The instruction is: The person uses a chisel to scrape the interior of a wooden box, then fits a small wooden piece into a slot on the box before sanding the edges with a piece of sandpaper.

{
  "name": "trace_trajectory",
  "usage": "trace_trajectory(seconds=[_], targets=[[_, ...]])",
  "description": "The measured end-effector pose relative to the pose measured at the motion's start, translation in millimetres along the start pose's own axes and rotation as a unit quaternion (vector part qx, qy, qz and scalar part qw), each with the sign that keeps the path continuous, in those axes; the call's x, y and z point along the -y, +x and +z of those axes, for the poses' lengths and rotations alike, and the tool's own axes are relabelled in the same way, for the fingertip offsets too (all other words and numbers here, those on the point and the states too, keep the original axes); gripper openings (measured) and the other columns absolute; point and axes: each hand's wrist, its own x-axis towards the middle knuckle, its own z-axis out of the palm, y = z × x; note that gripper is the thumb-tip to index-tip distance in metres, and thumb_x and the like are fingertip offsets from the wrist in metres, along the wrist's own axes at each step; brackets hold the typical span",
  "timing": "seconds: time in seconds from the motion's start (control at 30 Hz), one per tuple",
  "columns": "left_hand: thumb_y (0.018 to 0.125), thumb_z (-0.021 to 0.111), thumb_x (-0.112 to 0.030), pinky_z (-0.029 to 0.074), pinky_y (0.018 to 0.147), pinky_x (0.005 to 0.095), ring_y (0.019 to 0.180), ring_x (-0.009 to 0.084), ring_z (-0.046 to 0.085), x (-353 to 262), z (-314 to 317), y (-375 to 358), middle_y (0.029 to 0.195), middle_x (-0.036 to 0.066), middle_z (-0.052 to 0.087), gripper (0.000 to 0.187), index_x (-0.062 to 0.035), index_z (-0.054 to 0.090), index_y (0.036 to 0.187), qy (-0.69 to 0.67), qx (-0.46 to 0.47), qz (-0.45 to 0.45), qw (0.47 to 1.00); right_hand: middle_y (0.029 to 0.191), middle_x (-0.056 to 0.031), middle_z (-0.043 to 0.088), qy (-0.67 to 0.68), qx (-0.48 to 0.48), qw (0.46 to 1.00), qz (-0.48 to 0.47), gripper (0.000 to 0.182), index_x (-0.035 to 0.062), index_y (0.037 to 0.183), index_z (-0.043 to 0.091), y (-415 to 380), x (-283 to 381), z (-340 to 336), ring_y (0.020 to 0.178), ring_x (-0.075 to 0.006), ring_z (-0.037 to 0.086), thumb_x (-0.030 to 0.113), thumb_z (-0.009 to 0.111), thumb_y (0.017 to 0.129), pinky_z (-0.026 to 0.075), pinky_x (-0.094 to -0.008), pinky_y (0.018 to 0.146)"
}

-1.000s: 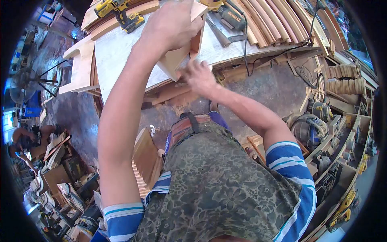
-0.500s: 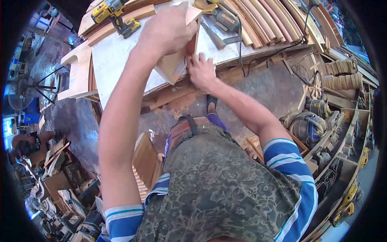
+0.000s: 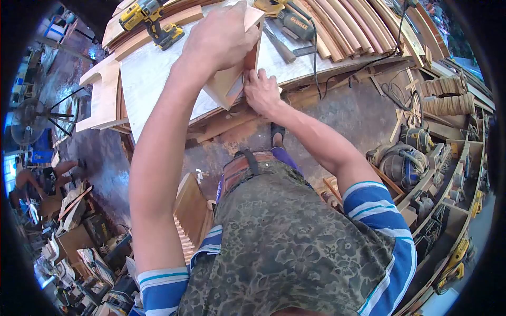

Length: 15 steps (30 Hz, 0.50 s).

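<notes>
A wooden piece of joined boards (image 3: 226, 87), box-like with an angled corner, stands on the white worktop (image 3: 150, 87) near its front edge. From above, my left hand (image 3: 221, 39) is closed over the piece's upper part, its fingers bent around the far side. Low at the piece's right side, my right hand (image 3: 262, 92) has curled fingers pressed against the board's edge. The fingertips of that hand are partly hidden. A yellow and black drill (image 3: 153, 23) lies beyond my left hand. Right of the piece is a DeWalt corded power tool (image 3: 295, 23).
Long wooden strips (image 3: 342, 26) are stacked at the back right of the worktop. A black cable (image 3: 318, 68) hangs over the front edge. A standing fan (image 3: 31, 118) is at left, tool shelves (image 3: 448, 221) at right. Another person (image 3: 39, 181) is at far left.
Both my hands keep nearly the same place on the wooden piece; my right fingers have shifted slightly. At far left, the other person's arms have moved.
</notes>
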Motion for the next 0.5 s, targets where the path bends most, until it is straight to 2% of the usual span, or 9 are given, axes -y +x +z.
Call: trace_trajectory(seconds=[0.03,0.1,0.17,0.23,0.27,0.3,0.37,0.43,0.5], targets=[[0.094,0.060,-0.033,0.049,0.104,0.0501,0.119,0.0462,0.063,-1,-1,0,0.125,0.032,0.065,0.063,0.0014,0.051,0.146,0.005,0.009,0.003,1.000,0.117,-0.0126,0.057,-0.001,-0.005,1.000,0.000,0.049,-0.0032,0.131,0.060,-2,2,4,0.111,-0.0314,0.056,0.018,0.062,0.087,0.055,-0.0481,0.075],[0.094,0.060,-0.033,0.049,0.105,0.0497,0.119,0.0461,0.063,-1,-1,4,0.126,0.033,0.065,0.064,0.0026,0.050,0.147,0.010,0.017,0.013,1.000,0.116,-0.0093,0.057,-0.021,-0.066,0.998,-0.008,0.029,0.0027,0.108,0.073,-11,4,11,0.112,-0.0303,0.053,0.018,0.064,0.085,0.052,-0.0474,0.079],[0.096,0.057,-0.036,0.054,0.098,0.0507,0.111,0.0430,0.068,-1,3,2,0.117,0.028,0.070,0.047,0.0000,0.062,0.127,0.030,-0.028,0.014,0.999,0.118,-0.0114,0.058,0.006,-0.055,0.998,-0.005,0.031,0.0011,0.110,0.072,-2,-6,1,0.111,-0.0303,0.055,0.019,0.062,0.086,0.054,-0.0480,0.074],[0.096,0.057,-0.035,0.054,0.098,0.0508,0.112,0.0424,0.067,1,5,2,0.118,0.028,0.069,0.048,-0.0003,0.062,0.129,0.019,-0.014,-0.007,1.000,0.120,-0.0121,0.058,0.010,0.030,0.999,-0.004,0.034,0.0009,0.115,0.070,5,-3,-9,0.111,-0.0303,0.056,0.018,0.061,0.087,0.054,-0.0486,0.076],[0.095,0.057,-0.035,0.054,0.098,0.0507,0.112,0.0425,0.067,5,9,4,0.117,0.028,0.070,0.049,-0.0004,0.062,0.129,0.021,-0.030,0.013,0.999,0.121,-0.0125,0.058,0.013,-0.026,1.000,-0.009,0.033,0.0013,0.113,0.071,-2,1,0,0.111,-0.0303,0.056,0.017,0.063,0.086,0.054,-0.0484,0.078],[0.095,0.057,-0.036,0.055,0.097,0.0507,0.111,0.0426,0.068,9,10,6,0.116,0.028,0.070,0.049,-0.0005,0.062,0.129,0.025,-0.048,0.033,0.998,0.121,-0.0125,0.058,0.010,-0.032,0.999,-0.013,0.033,0.0013,0.113,0.071,0,2,1,0.111,-0.0303,0.056,0.017,0.063,0.086,0.054,-0.0484,0.078],[0.095,0.057,-0.036,0.055,0.096,0.0512,0.110,0.0432,0.068,6,8,6,0.116,0.028,0.070,0.049,0.0001,0.062,0.128,0.015,-0.067,0.033,0.997,0.122,-0.0128,0.058,0.012,-0.005,1.000,-0.002,0.030,0.0023,0.110,0.071,-3,5,-2,0.110,-0.0308,0.057,0.017,0.064,0.085,0.054,-0.0480,0.079],[0.095,0.057,-0.036,0.053,0.098,0.0517,0.112,0.0436,0.067,6,6,8,0.117,0.028,0.069,0.050,0.0017,0.062,0.127,0.006,-0.005,0.010,1.000,0.119,-0.0130,0.058,0.029,0.007,1.000,-0.008,0.033,0.0009,0.114,0.070,2,-2,-3,0.109,-0.0316,0.058,0.016,0.063,0.085,0.056,-0.0473,0.078],[0.094,0.057,-0.035,0.053,0.099,0.0516,0.111,0.0437,0.067,6,7,3,0.118,0.028,0.070,0.050,0.0028,0.062,0.126,-0.004,-0.015,-0.001,1.000,0.117,-0.0135,0.057,0.007,0.007,1.000,0.002,0.040,-0.0010,0.121,0.065,10,1,-6,0.110,-0.0320,0.059,0.015,0.063,0.085,0.056,-0.0475,0.077]])
